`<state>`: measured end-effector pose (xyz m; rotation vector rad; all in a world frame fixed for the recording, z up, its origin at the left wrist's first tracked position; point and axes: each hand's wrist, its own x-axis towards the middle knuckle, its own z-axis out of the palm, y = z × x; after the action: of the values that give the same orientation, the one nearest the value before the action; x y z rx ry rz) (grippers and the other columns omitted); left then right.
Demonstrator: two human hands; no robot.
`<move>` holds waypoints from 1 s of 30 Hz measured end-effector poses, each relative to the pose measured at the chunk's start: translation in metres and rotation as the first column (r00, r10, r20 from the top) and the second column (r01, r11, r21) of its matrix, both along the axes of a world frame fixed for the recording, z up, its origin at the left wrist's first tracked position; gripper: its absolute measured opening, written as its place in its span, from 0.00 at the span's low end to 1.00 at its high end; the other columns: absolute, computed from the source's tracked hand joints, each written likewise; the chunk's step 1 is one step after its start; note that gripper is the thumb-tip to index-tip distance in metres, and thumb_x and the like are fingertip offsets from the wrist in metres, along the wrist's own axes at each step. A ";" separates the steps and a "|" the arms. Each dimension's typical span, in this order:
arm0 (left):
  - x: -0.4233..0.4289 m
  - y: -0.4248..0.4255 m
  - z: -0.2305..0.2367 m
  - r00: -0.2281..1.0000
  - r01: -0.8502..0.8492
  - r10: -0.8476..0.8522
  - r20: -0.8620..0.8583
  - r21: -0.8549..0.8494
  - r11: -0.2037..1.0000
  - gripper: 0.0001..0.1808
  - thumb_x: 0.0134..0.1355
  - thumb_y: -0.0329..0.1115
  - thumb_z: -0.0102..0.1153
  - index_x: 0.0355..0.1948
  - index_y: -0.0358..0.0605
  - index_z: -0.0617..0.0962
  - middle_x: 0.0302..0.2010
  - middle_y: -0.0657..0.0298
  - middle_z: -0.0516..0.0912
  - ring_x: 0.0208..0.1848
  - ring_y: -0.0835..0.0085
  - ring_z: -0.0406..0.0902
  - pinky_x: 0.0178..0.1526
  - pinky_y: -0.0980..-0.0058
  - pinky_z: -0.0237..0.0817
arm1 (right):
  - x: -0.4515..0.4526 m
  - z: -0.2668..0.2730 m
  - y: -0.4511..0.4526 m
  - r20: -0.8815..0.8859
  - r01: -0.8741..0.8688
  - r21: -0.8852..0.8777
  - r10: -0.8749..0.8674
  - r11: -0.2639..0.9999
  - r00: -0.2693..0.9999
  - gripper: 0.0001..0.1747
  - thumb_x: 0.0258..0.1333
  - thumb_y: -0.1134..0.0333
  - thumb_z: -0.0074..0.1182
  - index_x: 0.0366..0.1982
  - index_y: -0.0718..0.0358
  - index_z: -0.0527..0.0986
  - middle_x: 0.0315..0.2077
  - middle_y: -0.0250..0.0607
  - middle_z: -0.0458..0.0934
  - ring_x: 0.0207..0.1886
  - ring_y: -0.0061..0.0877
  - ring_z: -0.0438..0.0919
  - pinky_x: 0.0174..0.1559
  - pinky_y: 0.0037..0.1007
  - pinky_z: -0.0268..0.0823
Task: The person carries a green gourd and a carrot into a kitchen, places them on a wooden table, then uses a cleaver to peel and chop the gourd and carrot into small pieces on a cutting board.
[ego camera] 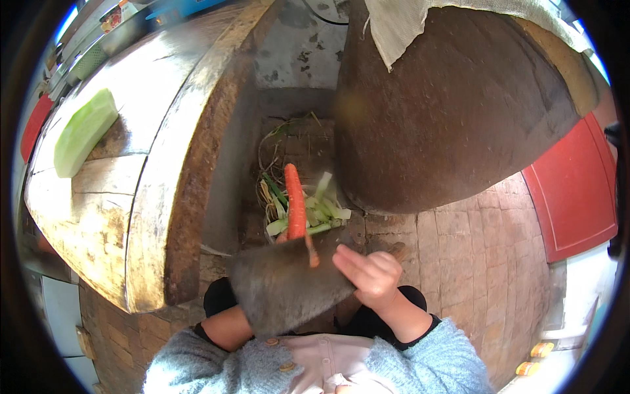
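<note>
My right hand (371, 276) grips a wide, dark-bladed cleaver (290, 283), its blade stretching left across the lower middle of the view. Behind the blade, an orange carrot (295, 202) points away from me. A thin strip of peel (312, 251) lies against the blade by the carrot's near end. Most of my left hand (282, 238) is hidden by the blade; a bit of its fingers shows at the carrot's near end, around which it is closed. Beyond and below the carrot, pale green peelings (325, 209) are heaped on the brick floor.
At left stands a thick wooden block table (152, 197) with a pale green piece of peeled vegetable (86, 133) on it. A large brown rounded vessel (443, 113), partly under a cloth (398, 29), stands at upper right. A red panel (576, 192) is at far right.
</note>
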<state>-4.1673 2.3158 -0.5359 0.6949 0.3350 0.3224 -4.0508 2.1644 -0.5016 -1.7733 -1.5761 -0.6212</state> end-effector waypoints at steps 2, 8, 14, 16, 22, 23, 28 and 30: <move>0.001 0.000 0.003 1.000 -0.030 0.031 -0.008 0.007 1.000 0.26 0.70 0.57 0.40 0.46 0.43 0.71 0.29 0.66 0.75 0.27 0.82 0.70 0.28 0.83 0.61 | -0.005 -0.001 -0.001 0.051 -0.074 0.027 0.072 0.997 0.996 0.17 0.34 0.70 0.55 0.33 0.57 0.84 0.39 0.34 0.84 0.17 0.17 0.67 0.21 0.21 0.59; -0.007 0.007 -0.012 0.991 0.071 -0.068 0.112 -0.024 0.997 0.26 0.69 0.55 0.41 0.51 0.42 0.69 0.34 0.63 0.76 0.28 0.77 0.71 0.27 0.79 0.61 | 0.002 -0.010 0.003 0.027 0.005 0.031 -0.005 1.000 1.000 0.17 0.34 0.71 0.56 0.33 0.58 0.84 0.39 0.35 0.84 0.18 0.18 0.68 0.21 0.21 0.59; -0.024 0.007 -0.038 0.965 0.127 -0.125 0.231 0.007 0.992 0.27 0.69 0.53 0.41 0.56 0.41 0.67 0.38 0.59 0.77 0.29 0.73 0.72 0.27 0.75 0.61 | 0.022 -0.015 0.012 0.074 0.089 0.041 -0.092 0.995 0.993 0.16 0.36 0.71 0.56 0.33 0.57 0.84 0.38 0.35 0.84 0.18 0.19 0.69 0.22 0.22 0.60; -0.028 0.008 -0.042 0.948 0.147 -0.157 0.277 0.057 0.987 0.27 0.69 0.52 0.41 0.58 0.40 0.66 0.39 0.58 0.77 0.30 0.71 0.72 0.26 0.74 0.61 | 0.029 -0.013 0.015 0.023 0.175 0.029 -0.176 0.984 0.984 0.16 0.36 0.72 0.57 0.33 0.56 0.84 0.38 0.35 0.84 0.18 0.19 0.69 0.22 0.22 0.61; -0.032 0.004 -0.038 0.965 0.132 -0.122 0.231 -0.031 0.991 0.20 0.66 0.45 0.46 0.50 0.40 0.71 0.37 0.56 0.76 0.29 0.68 0.71 0.26 0.72 0.60 | 0.011 -0.010 0.009 0.053 0.034 0.020 -0.035 0.999 0.998 0.16 0.36 0.71 0.56 0.34 0.56 0.84 0.39 0.33 0.84 0.19 0.18 0.69 0.23 0.22 0.61; -0.032 0.004 -0.036 0.967 0.130 -0.115 0.226 -0.050 0.990 0.19 0.66 0.44 0.46 0.50 0.40 0.71 0.37 0.56 0.76 0.29 0.68 0.71 0.26 0.72 0.60 | 0.009 -0.011 0.009 0.049 -0.026 0.006 0.026 1.000 0.998 0.17 0.36 0.71 0.56 0.34 0.56 0.84 0.39 0.32 0.84 0.19 0.18 0.69 0.23 0.22 0.61; -0.039 0.004 -0.026 0.954 0.139 -0.117 0.276 -0.062 0.988 0.15 0.67 0.39 0.46 0.49 0.40 0.71 0.36 0.56 0.75 0.30 0.68 0.70 0.28 0.71 0.61 | 0.026 -0.014 0.015 0.029 0.204 0.049 -0.205 0.978 0.978 0.18 0.35 0.73 0.55 0.34 0.56 0.84 0.39 0.34 0.84 0.20 0.19 0.72 0.23 0.23 0.62; -0.042 0.005 -0.024 0.958 0.185 -0.173 0.228 -0.029 0.982 0.16 0.67 0.40 0.45 0.49 0.40 0.71 0.37 0.56 0.75 0.31 0.67 0.71 0.29 0.71 0.62 | 0.030 -0.013 0.014 -0.038 0.310 0.023 -0.309 0.950 0.950 0.19 0.36 0.74 0.53 0.35 0.56 0.84 0.39 0.35 0.84 0.20 0.19 0.73 0.24 0.23 0.63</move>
<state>-4.2091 2.3208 -0.5602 0.6273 0.0630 0.2164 -4.0212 2.1785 -0.5151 -2.0171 -1.2678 -0.7516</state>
